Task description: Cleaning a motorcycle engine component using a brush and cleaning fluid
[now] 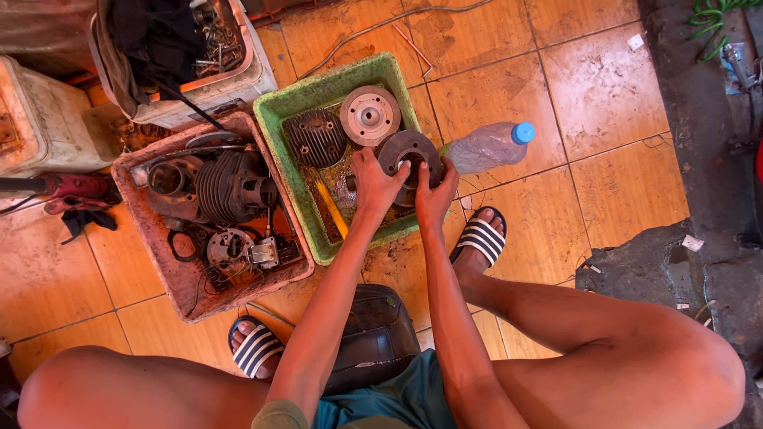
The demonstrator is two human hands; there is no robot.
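Note:
My left hand (374, 184) and my right hand (434, 193) both grip a round, dark metal engine part (408, 152) over the green plastic tray (298, 103). In that tray lie a finned dark cylinder head (315, 137), a pale round metal disc (370, 115) and a yellow-handled tool (332, 208). My arms reach forward from between my knees.
A reddish tray (184, 291) to the left holds a finned engine cylinder (230, 186) and small parts. A plastic bottle (489, 146) with a blue cap lies right of the green tray. Bins of tools stand at the top left. My sandalled feet (479, 237) rest on orange floor tiles.

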